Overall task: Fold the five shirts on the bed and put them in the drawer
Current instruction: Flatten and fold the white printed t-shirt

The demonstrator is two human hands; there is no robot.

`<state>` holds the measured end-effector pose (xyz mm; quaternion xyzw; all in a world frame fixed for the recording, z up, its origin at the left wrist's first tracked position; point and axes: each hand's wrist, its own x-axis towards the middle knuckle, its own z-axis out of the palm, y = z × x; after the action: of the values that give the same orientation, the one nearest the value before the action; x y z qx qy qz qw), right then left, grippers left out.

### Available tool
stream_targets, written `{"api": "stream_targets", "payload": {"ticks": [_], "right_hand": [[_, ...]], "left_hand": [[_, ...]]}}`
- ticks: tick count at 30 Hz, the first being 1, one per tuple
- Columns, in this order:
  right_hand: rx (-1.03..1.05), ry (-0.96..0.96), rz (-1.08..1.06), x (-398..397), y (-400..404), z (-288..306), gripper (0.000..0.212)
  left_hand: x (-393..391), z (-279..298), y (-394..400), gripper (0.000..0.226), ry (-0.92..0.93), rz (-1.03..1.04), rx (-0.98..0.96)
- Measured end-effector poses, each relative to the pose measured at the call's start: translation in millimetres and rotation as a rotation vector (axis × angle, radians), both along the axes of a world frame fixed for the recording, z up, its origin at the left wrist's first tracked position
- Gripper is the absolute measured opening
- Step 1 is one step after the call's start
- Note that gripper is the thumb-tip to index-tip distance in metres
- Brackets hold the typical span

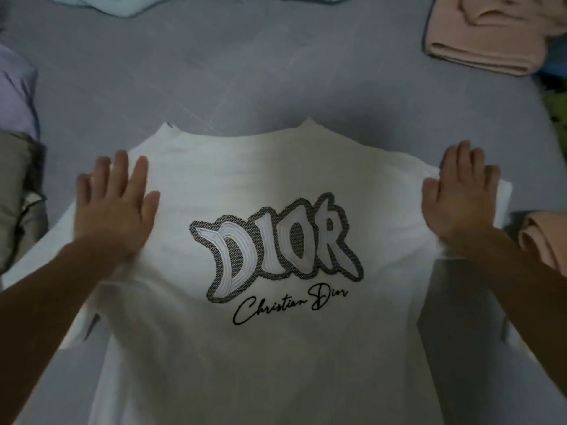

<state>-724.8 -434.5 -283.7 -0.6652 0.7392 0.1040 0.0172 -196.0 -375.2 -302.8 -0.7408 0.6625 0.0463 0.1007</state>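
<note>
A white T-shirt [251,348] with a grey and black printed logo lies spread flat on the grey bed sheet [214,72], collar pointing away from me. My left hand [115,207] presses flat on its left shoulder, fingers straight. My right hand [460,197] lies flat on the right shoulder, fingers straight too. A folded pink shirt [481,38] sits at the far right of the bed. Another pink garment [546,240] shows at the right edge, close to my right forearm.
A lilac garment [15,96] and a beige one [15,194] lie at the left edge. A pale blue cloth [116,3] shows at the top left. Something green [560,111] peeks in at the right edge.
</note>
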Motion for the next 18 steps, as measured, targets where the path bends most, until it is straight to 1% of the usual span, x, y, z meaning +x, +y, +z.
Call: {"api": "stream_targets", "payload": {"ticks": [1, 3, 4, 6, 8, 10, 12, 14, 16, 18], "right_hand": [[-0.038, -0.024, -0.015, 5.6, 0.1, 5.0, 0.067], [-0.096, -0.167, 0.051, 33.9, 8.6, 14.4, 0.066], [-0.114, -0.244, 0.117, 55.5, 18.8, 15.4, 0.069], [-0.101, -0.345, 0.272, 97.0, 48.3, 8.8, 0.069], [-0.056, -0.337, 0.340, 104.0, 72.2, -3.3, 0.065], [0.033, -0.266, 0.299, 59.9, 75.1, -14.4, 0.067], [0.073, -0.203, 0.239, -5.2, 69.5, -19.8, 0.070], [0.055, -0.145, 0.211, -54.2, 61.7, -15.7, 0.067], [0.012, -0.107, 0.104, -68.3, 50.3, -8.2, 0.063], [-0.013, -0.144, -0.072, -58.0, 41.1, 2.1, 0.068]], "left_hand": [[-14.8, 5.5, -3.6, 0.064, 0.015, 0.022, -0.049], [-68.2, 16.0, -9.4, 0.067, 0.148, 0.018, -0.136], [-104.9, 20.0, -9.6, 0.068, 0.224, -0.043, -0.151], [-187.9, 21.1, -2.9, 0.063, 0.372, -0.235, -0.148], [-257.4, 15.0, 7.9, 0.058, 0.443, -0.385, -0.096], [-289.4, 1.9, 16.5, 0.057, 0.372, -0.428, -0.023], [-287.4, -11.2, 19.0, 0.059, 0.322, -0.405, -0.026], [-280.5, -15.0, 19.0, 0.061, 0.294, -0.404, -0.033], [-281.2, -10.3, 19.0, 0.064, 0.253, -0.379, 0.005], [-290.3, -0.2, 20.6, 0.064, 0.226, -0.311, 0.066]]}}
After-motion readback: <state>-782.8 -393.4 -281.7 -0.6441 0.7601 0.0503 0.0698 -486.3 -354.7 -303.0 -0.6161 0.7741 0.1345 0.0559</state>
